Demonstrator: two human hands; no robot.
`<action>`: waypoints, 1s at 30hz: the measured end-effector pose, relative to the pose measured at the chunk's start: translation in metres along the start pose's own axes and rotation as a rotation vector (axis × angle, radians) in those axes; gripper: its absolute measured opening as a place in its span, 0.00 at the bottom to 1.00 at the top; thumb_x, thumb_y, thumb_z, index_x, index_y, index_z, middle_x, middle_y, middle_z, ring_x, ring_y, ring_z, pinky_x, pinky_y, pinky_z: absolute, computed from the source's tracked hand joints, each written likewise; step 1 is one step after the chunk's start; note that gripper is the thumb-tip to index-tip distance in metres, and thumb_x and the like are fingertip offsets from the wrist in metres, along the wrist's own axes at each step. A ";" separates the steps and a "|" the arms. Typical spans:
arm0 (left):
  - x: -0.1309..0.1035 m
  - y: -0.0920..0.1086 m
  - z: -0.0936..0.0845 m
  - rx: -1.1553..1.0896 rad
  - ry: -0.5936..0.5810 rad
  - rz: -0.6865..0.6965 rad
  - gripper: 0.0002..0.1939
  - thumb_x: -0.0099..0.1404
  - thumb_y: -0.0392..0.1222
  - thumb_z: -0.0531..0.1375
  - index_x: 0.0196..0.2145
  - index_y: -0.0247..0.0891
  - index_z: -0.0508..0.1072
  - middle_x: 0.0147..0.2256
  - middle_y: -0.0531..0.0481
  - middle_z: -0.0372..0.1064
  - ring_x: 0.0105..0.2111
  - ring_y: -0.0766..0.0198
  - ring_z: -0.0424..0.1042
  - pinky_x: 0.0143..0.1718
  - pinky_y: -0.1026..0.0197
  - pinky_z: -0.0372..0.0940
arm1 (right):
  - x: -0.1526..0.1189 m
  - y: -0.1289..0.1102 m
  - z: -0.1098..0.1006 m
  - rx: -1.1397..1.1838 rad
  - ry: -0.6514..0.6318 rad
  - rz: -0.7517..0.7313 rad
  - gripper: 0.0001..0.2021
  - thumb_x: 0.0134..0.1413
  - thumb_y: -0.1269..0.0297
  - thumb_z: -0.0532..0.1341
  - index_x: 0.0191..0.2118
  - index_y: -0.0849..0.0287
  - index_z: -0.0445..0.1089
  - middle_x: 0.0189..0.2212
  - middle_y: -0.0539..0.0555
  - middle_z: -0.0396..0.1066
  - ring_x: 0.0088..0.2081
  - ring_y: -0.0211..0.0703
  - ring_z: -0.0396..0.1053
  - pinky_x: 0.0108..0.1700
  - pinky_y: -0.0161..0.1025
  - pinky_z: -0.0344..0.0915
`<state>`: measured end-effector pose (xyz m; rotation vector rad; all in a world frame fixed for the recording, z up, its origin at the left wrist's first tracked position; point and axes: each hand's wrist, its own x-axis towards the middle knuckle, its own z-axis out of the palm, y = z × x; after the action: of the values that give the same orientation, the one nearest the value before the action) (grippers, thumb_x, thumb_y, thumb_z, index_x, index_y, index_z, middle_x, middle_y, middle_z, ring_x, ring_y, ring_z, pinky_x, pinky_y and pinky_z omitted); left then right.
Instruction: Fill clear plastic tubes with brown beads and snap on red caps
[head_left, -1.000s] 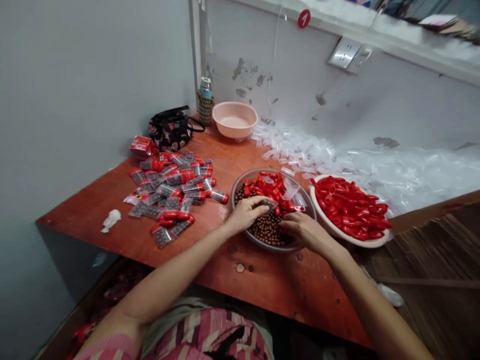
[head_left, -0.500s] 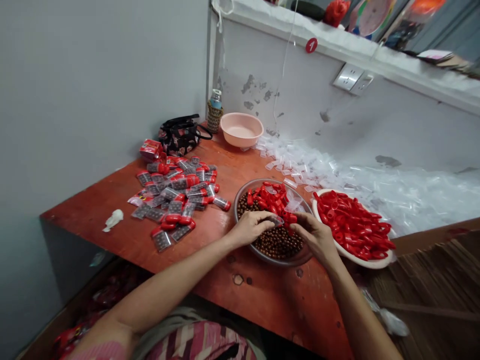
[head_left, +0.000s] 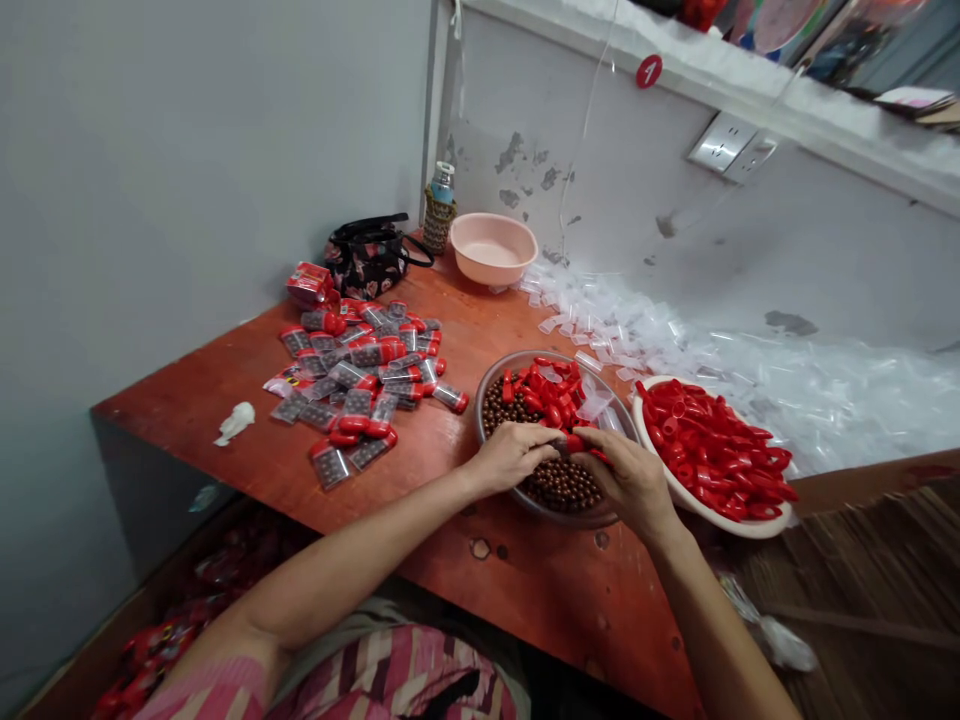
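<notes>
Over a metal bowl [head_left: 484,385] my two hands meet. My left hand [head_left: 511,458] is closed on a small clear plastic tube [head_left: 559,447] with dark contents, mostly hidden by the fingers. In my right hand [head_left: 628,472] is a red plastic cap [head_left: 574,443], pressed against the tube's end. Brown round beads [head_left: 559,485] fill the bowl, with loose red caps [head_left: 553,388] and a few clear tubes [head_left: 594,402] lying on top of them.
Filled, red-capped tubes [head_left: 356,375] lie piled on the table's left. A white basin [head_left: 780,522] of red caps stands at the right; clear empty tubes [head_left: 810,370] are heaped along the wall. Behind are a pink basin [head_left: 491,262], a flowered bag [head_left: 367,260] and a bottle [head_left: 442,185].
My hands have come together. The red cap, held apart from the tube before, now sits against its end. The view has shifted slightly.
</notes>
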<state>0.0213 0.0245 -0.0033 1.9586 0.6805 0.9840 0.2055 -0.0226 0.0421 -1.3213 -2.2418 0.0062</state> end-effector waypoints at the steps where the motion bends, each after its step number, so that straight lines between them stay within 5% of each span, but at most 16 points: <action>1: 0.000 0.000 -0.001 -0.026 0.008 0.001 0.12 0.62 0.37 0.54 0.42 0.37 0.73 0.37 0.50 0.74 0.37 0.65 0.71 0.41 0.67 0.62 | 0.001 0.000 0.001 0.008 -0.018 0.003 0.12 0.55 0.66 0.56 0.46 0.55 0.63 0.37 0.54 0.71 0.38 0.41 0.70 0.41 0.37 0.66; 13: -0.008 -0.008 0.006 0.057 0.034 0.032 0.12 0.62 0.37 0.54 0.41 0.37 0.74 0.37 0.47 0.74 0.37 0.64 0.72 0.41 0.65 0.64 | 0.003 -0.008 0.008 -0.175 -0.196 -0.085 0.12 0.58 0.66 0.51 0.42 0.65 0.67 0.28 0.58 0.68 0.31 0.46 0.66 0.34 0.43 0.64; 19: -0.001 -0.003 0.000 -0.392 0.135 -0.121 0.15 0.60 0.39 0.55 0.45 0.36 0.72 0.42 0.47 0.72 0.42 0.60 0.71 0.45 0.60 0.64 | 0.003 -0.005 0.013 0.611 0.060 0.363 0.18 0.48 0.63 0.62 0.47 0.53 0.65 0.42 0.54 0.70 0.42 0.44 0.68 0.44 0.42 0.64; 24: 0.000 -0.006 -0.001 -0.498 0.138 -0.186 0.17 0.59 0.40 0.56 0.46 0.33 0.71 0.44 0.45 0.71 0.42 0.58 0.71 0.45 0.58 0.65 | -0.009 0.001 0.023 1.218 0.239 0.642 0.16 0.45 0.58 0.64 0.42 0.53 0.67 0.38 0.53 0.71 0.33 0.40 0.70 0.35 0.39 0.67; 27: -0.003 -0.005 0.000 -0.343 0.119 -0.125 0.15 0.59 0.40 0.57 0.43 0.36 0.74 0.42 0.46 0.73 0.41 0.59 0.71 0.46 0.60 0.64 | -0.013 0.010 0.026 1.284 0.216 0.648 0.15 0.39 0.53 0.66 0.33 0.55 0.68 0.33 0.51 0.71 0.30 0.39 0.70 0.34 0.37 0.67; 30: -0.005 -0.001 0.000 -0.184 0.053 -0.007 0.11 0.59 0.40 0.58 0.40 0.41 0.75 0.39 0.49 0.74 0.44 0.61 0.69 0.49 0.60 0.61 | -0.011 0.012 0.025 1.285 0.051 0.637 0.22 0.33 0.44 0.65 0.33 0.55 0.68 0.35 0.52 0.70 0.34 0.44 0.70 0.36 0.41 0.68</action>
<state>0.0187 0.0211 -0.0064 1.7745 0.6031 1.0592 0.2084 -0.0186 0.0122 -1.0945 -1.1454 1.3421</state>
